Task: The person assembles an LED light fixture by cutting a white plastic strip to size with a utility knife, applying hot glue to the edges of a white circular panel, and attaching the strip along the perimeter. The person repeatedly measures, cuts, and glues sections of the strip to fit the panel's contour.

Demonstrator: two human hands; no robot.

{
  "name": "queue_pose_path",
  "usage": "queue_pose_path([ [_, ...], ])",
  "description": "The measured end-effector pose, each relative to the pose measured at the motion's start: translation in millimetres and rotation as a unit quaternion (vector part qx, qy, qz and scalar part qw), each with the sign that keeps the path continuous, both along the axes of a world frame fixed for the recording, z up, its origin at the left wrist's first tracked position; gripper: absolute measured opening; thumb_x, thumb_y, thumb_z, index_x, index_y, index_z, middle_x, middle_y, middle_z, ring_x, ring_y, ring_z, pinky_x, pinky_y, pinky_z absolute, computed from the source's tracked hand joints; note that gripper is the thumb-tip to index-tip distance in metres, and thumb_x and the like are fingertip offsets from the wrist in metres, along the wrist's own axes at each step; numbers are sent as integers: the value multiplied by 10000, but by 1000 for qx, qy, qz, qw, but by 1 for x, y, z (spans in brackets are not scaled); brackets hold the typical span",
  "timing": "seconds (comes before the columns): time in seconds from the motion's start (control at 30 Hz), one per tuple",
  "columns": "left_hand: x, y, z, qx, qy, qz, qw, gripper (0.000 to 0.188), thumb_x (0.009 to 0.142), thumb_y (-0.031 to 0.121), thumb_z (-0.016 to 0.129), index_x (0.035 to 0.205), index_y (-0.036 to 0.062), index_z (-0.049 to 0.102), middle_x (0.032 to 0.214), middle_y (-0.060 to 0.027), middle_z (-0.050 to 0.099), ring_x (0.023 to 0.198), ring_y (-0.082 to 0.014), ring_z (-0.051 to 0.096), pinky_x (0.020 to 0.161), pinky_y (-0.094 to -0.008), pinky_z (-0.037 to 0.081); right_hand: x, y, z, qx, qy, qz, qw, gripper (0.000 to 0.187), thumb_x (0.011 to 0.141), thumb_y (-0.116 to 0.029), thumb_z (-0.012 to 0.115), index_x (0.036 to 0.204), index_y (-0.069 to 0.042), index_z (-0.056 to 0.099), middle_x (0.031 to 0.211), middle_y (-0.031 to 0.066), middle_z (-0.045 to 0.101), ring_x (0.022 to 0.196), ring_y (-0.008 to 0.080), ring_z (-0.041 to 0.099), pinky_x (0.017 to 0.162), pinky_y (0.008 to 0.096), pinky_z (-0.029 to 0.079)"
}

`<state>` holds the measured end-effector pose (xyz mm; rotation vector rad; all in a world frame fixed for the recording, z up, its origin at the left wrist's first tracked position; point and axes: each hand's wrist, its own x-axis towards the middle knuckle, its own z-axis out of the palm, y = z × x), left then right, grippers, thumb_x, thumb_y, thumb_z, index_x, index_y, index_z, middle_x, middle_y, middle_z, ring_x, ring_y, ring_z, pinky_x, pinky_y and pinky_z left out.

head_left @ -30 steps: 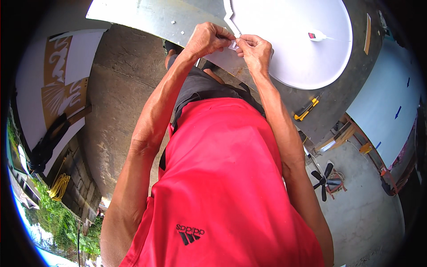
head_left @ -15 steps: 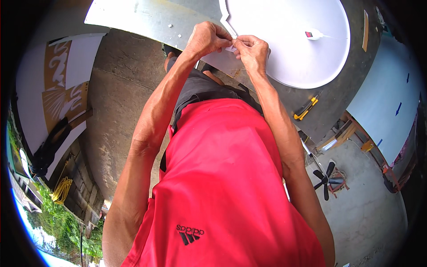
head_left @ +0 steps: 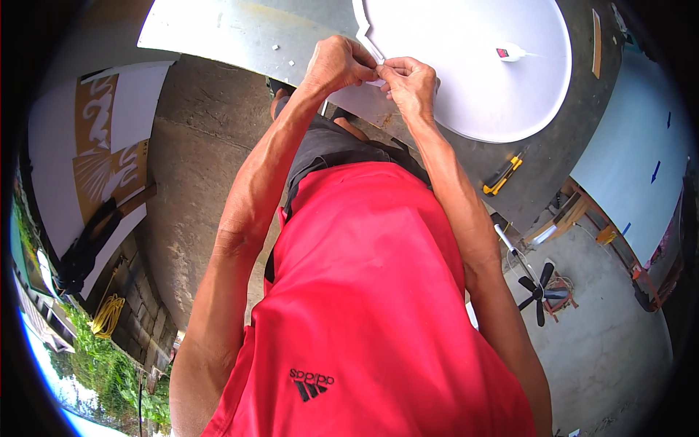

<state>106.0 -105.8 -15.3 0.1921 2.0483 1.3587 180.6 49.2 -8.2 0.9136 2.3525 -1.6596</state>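
Note:
My left hand (head_left: 338, 67) and my right hand (head_left: 411, 85) meet at the left edge of a large round white board (head_left: 473, 95). Both have their fingertips pinched on a thin white strip (head_left: 362, 33), which follows the board's notched edge. Fingers cover the strip's near end, and its exact contact with the board cannot be made out. A small white bottle (head_left: 513, 52) with a thin nozzle and a red-and-black label lies on the board. Right of my right forearm, a yellow-and-black utility knife (head_left: 502, 175) rests on the grey table (head_left: 528, 164).
Small white scraps (head_left: 275, 47) lie on the table's left part. A narrow brown strip (head_left: 597, 44) is at the far right. Cut panels (head_left: 109, 146) stand at left, beside a coiled yellow cord (head_left: 108, 317). A black-bladed fan (head_left: 540, 293) sits on the floor at right.
Both hands keep their pinch at nearly the same spot on the board's edge. The whole view has shifted slightly; little else differs.

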Motion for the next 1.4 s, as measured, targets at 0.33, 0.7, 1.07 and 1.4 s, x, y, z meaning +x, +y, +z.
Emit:
queue_pose_path([
  [0.33, -8, 2, 6, -14, -60, -9, 998, 191, 685, 101, 851, 860, 40, 804, 711, -46, 739, 610, -101, 687, 516, -258, 517, 1, 14, 5, -81, -12, 15, 997, 188, 872, -121, 704, 979, 21, 764, 780, 94, 749, 623, 145, 715, 537, 256, 579],
  [0.7, -4, 4, 12, -28, -74, 0, 997, 198, 721, 123, 845, 884, 19, 807, 715, -67, 746, 597, -97, 674, 513, -238, 522, 4, 12, 9, -55, -14, 23, 998, 194, 883, -159, 710, 978, -2, 774, 746, 73, 744, 594, 131, 701, 516, 259, 565],
  [1.07, -5, 4, 12, -7, -87, 7, 996, 199, 705, 90, 847, 872, -9, 800, 715, -90, 745, 616, -120, 686, 589, -256, 562, 5, 2, 6, 19, 0, 14, 1000, 167, 869, -198, 728, 929, -56, 791, 690, 36, 734, 537, 108, 664, 520, 263, 505],
  [1.4, -11, 4, 13, 0, -101, 9, 995, 203, 702, 83, 851, 870, -16, 795, 746, -105, 755, 645, -148, 713, 633, -278, 595, 7, 8, 8, -26, 4, -12, 1000, 208, 880, -186, 724, 993, -13, 754, 769, 67, 752, 579, 125, 688, 538, 265, 530],
])
